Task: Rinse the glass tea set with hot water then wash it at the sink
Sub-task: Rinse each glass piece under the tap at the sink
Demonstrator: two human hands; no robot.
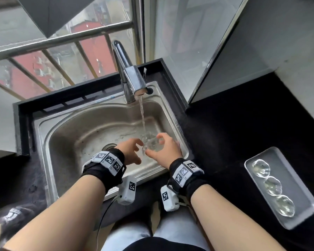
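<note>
**Here, a glass cup under the running tap**

Right at the sink's (43, 127) near right corner, a small clear glass cup (151, 142) sits in the stream of water (142, 116) falling from the chrome faucet (133, 78). The water lands in or on the cup, and splash blurs the cup's outline.

The right hand (164, 148) holds the cup from the right. Its thumb lies low along the cup's near side and its index finger arches over the far side, so the fingers are clamped round the glass.

The left hand (130, 151) comes in from the left with its fingers bent and spread apart, the tips reaching to the cup's left side. Whether they press on the glass or stop just short of it, I cannot tell.

Both wrists wear black bands carrying white blocks printed with square black-and-white markers.

The steel basin's drain (109, 146) lies left of the hands, partly hidden by the left wrist.

On the black counter (234, 133) to the right, well apart from the sink, a grey rectangular tray (290, 171) holds three more glass cups in a row: a far one (261, 168), a middle one (272, 185) and a near one (285, 205).
</note>
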